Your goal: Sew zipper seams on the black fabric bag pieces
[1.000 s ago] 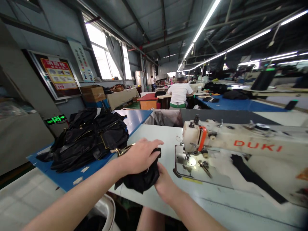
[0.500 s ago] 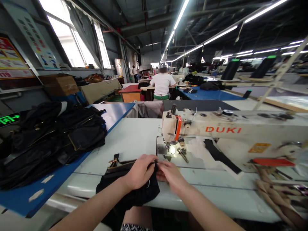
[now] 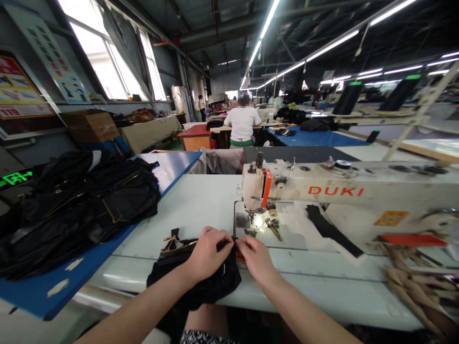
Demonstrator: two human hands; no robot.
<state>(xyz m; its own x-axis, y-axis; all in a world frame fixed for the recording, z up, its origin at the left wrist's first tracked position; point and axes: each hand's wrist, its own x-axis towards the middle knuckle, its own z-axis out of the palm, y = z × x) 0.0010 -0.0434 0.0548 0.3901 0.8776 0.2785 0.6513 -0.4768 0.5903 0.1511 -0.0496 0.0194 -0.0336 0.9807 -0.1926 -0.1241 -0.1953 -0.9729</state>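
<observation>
A black fabric piece with a gold-toothed zipper (image 3: 168, 273) lies at the front edge of the pale sewing table (image 3: 193, 200), part of it draping over. My left hand (image 3: 210, 253) is closed on its upper right corner, thumb and fingers pinching the cloth. Against the same corner, my right hand (image 3: 255, 255) pinches the fabric edge with its fingertips. Both hands meet just in front of the sewing machine (image 3: 333, 186), whose lit needle area is a little beyond them. What exactly lies between the fingertips is too small to make out.
A heap of black zippered pieces (image 3: 82, 200) covers the blue table (image 3: 53, 286) on the left. Under the machine arm lies a black strip (image 3: 332, 231). Tan fabric strips (image 3: 412, 296) hang at the right. Farther ahead a person in a white shirt (image 3: 243, 124) sits facing away.
My right fingers have curled in tighter and shifted slightly at the fabric corner. My left hand keeps its grip on the cloth. The view has moved very slightly.
</observation>
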